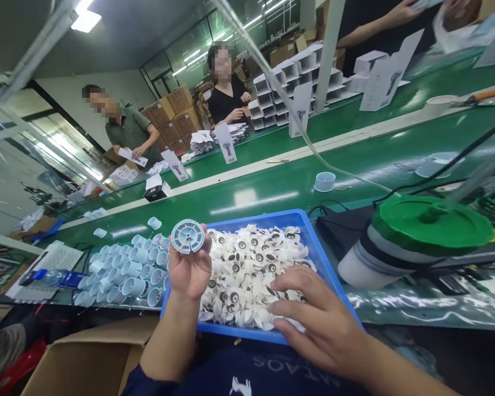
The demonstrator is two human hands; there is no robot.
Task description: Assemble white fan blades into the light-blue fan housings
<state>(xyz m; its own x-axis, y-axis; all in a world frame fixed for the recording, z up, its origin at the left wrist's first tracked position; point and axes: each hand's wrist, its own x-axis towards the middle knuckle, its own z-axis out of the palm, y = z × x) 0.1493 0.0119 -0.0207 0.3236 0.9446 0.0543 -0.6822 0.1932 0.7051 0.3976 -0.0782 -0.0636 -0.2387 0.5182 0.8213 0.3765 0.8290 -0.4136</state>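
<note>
My left hand (191, 270) grips a round light-blue plastic housing (187, 236), its spoked face turned up toward me and a thin wire at its side. Over a blue tray (322, 247) heaped with small white fan blades (247, 275), my right hand (313, 308) reaches in with its fingers apart. Those fingertips are at the blades; whether they touch one I cannot make out. Left of the tray, a pile of similar light-blue cylindrical housings (130, 268) lies on the bench.
A large jar with a green lid (429, 225) stands right of the tray. Behind runs a green conveyor (231, 198) carrying a loose blue ring (325, 181). An open cardboard box (86, 357) sits below left. Several people work across the line beside stacked white boxes (292, 77).
</note>
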